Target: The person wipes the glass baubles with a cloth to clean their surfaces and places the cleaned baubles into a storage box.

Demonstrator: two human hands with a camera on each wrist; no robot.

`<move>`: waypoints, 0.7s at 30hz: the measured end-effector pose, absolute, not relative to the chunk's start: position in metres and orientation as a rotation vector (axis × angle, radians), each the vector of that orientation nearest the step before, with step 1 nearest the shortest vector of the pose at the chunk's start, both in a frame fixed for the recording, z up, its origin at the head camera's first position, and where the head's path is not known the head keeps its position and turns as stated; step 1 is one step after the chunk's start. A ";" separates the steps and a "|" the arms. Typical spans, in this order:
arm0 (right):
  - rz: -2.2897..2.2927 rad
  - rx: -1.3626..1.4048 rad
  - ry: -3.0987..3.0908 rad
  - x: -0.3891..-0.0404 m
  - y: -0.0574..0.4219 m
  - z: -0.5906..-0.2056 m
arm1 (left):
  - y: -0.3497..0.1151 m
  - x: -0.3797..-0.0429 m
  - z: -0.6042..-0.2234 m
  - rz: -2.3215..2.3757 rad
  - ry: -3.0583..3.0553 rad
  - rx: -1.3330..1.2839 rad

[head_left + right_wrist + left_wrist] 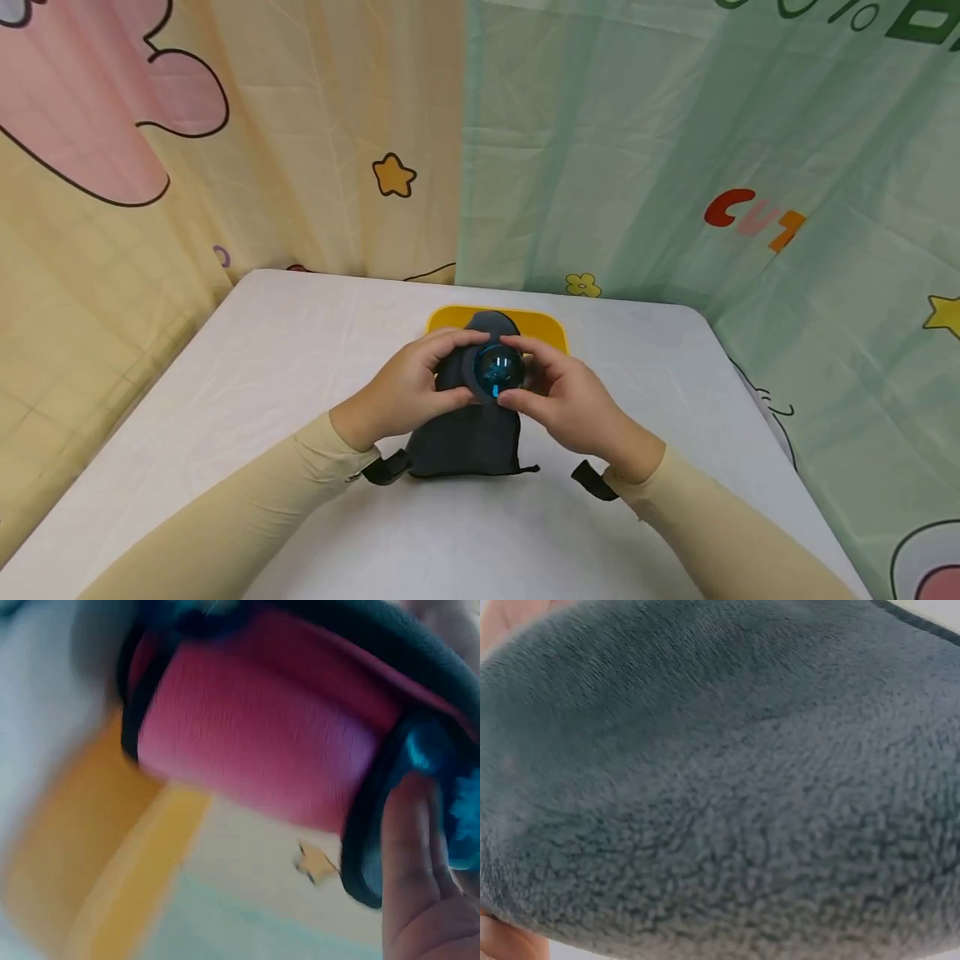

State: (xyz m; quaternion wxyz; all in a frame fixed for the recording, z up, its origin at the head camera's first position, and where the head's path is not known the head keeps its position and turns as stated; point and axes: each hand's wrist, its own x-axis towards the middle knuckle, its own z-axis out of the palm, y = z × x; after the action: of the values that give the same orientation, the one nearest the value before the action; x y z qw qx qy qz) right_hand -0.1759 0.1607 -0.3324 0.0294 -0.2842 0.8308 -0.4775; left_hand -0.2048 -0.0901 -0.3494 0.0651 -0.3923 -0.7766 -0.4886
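Both hands hold a dark grey soft fabric cover (468, 442) above the table. A glossy blue see-through round piece (501, 371) shows at its opening, facing me. My left hand (408, 382) grips the cover from the left, fingers above and thumb below. From the right, my right hand (573, 400) pinches the blue piece at its rim between fingers and thumb. In the left wrist view the cover's fuzzy surface (727, 795) fills nearly everything. The right wrist view shows a pink lining (255, 742) with black trim. What the blue piece belongs to is hidden.
A yellow tray (551, 325) stands behind the hands, partly covered by the cover. The white table (300, 333) reaches back to patterned curtains (585, 150). Near each wrist a black strap end (595, 481) sticks out.
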 end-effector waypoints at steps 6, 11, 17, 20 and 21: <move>-1.655 -0.625 2.288 -0.178 0.159 -0.334 | -0.089 -0.204 -0.348 -1.484 -2.327 -1.207; -1.635 -0.715 2.568 -0.172 0.152 -0.339 | -0.089 -0.205 -0.350 -1.502 -2.325 -1.197; -1.343 -1.075 2.773 -0.168 0.155 -0.338 | -0.090 -0.205 -0.350 -1.501 -2.326 -1.201; -1.240 -1.103 2.744 -0.171 0.160 -0.336 | -0.091 -0.204 -0.349 -1.493 -2.361 -1.194; -1.261 -1.069 2.694 -0.173 0.161 -0.335 | -0.091 -0.204 -0.349 -1.493 -2.369 -1.194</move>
State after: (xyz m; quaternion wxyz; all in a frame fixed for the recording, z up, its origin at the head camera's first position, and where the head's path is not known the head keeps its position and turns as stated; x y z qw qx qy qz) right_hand -0.1726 0.1613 -0.3350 -0.0095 -0.3382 0.8523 -0.3990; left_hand -0.2042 -0.0912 -0.3489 0.0489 -0.3917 -0.7773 -0.4899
